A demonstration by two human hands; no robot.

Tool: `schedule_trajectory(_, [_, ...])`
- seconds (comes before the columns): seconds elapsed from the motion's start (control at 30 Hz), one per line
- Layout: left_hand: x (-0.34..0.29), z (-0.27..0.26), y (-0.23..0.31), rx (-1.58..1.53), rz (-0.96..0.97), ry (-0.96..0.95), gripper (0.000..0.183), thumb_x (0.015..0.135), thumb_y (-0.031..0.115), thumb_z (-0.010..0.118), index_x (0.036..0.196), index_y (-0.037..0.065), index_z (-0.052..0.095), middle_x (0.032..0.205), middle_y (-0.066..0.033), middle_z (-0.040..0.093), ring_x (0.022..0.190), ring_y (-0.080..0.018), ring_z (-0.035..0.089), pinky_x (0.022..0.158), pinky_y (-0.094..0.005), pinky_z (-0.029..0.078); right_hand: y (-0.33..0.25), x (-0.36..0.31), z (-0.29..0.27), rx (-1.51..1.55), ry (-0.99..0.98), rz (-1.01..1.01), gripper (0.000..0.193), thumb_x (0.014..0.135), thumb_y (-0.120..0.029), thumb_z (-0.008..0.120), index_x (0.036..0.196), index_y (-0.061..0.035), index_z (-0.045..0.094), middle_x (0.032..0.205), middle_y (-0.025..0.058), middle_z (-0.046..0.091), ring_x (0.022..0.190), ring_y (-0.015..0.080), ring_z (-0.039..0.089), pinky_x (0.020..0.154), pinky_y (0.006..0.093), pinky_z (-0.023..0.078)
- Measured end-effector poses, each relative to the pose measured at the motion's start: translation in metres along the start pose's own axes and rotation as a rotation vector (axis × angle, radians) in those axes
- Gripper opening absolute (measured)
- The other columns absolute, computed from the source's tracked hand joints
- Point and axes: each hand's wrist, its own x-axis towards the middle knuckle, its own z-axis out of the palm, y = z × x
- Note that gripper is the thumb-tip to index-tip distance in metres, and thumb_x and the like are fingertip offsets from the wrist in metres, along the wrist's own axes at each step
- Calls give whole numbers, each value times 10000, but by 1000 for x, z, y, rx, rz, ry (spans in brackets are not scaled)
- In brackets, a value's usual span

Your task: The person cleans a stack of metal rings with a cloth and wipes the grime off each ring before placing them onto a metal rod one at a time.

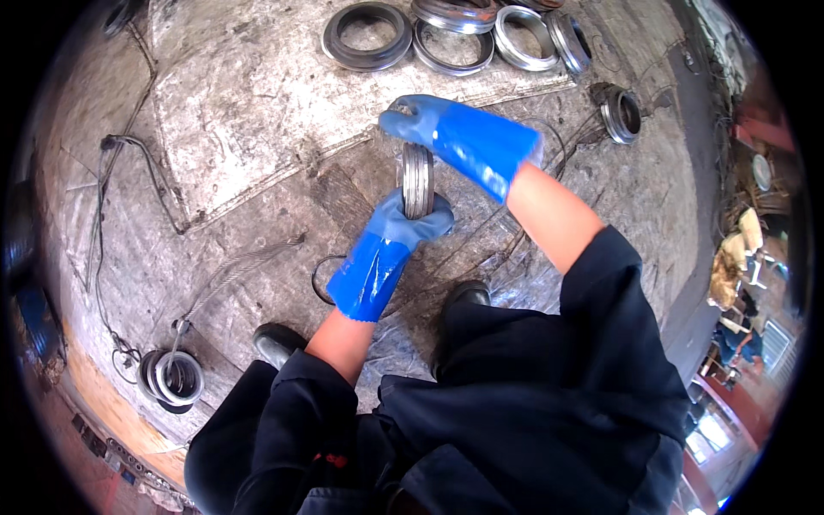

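Observation:
My left hand [401,227], in a blue rubber glove, is closed round the lower part of a metal ring [418,176]. The ring stands upright, its narrow grooved outer edge facing up at me. Just above its top is my gloved right hand [416,120], bent at the fingers. A gap shows between thumb and fingers, and I see nothing held there. Whether this hand touches the ring I cannot tell.
Several metal rings [367,36] lie at the far side on a worn sheet [257,94]. Another ring pair [621,116] lies at the right. A wire rope [232,276] runs to rings [178,378] at the lower left. My boots [279,342] stand close by.

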Motion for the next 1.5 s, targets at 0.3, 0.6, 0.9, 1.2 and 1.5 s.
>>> schedule_trajectory(0.3, [-32,1,0,-12,-38,40,299,906,105,680,1180,-6,634,1047,-135,718,911,-233,710,801,-356,591,-3,-13,43,83,-33,28,809,908,-653,563,1436,-41,526,1426,253,557,1316,377,551,1119,436,416])
schedule_trajectory(0.6, [-16,40,26,-9,0,86,336,830,-13,734,1156,-34,654,983,-123,707,794,-203,685,727,-351,572,26,-89,-33,1170,542,-106,356,975,-213,658,1271,-18,622,1242,133,687,1160,265,649,1066,350,477])
schedule_trajectory(0.9, [20,42,16,-157,24,186,313,936,78,632,1228,-31,608,1035,-123,699,874,-216,703,831,-329,605,14,-81,50,-183,732,-709,297,894,-344,664,1080,-123,731,1149,168,716,1062,342,699,927,432,580])
schedule_trajectory(1.2, [4,20,23,341,2,43,259,799,1,776,1045,-3,696,910,-58,709,788,-144,663,685,-288,545,-11,10,-25,78,-281,28,591,949,-541,514,1352,-128,645,1302,165,671,1212,263,635,1005,435,501])
schedule_trajectory(1.5, [28,28,29,-763,-449,338,241,948,94,621,1175,21,652,1076,-147,696,934,-250,697,905,-397,597,-5,-65,5,183,182,-259,308,1015,-328,503,1095,-135,729,1038,121,739,944,251,707,817,387,559])
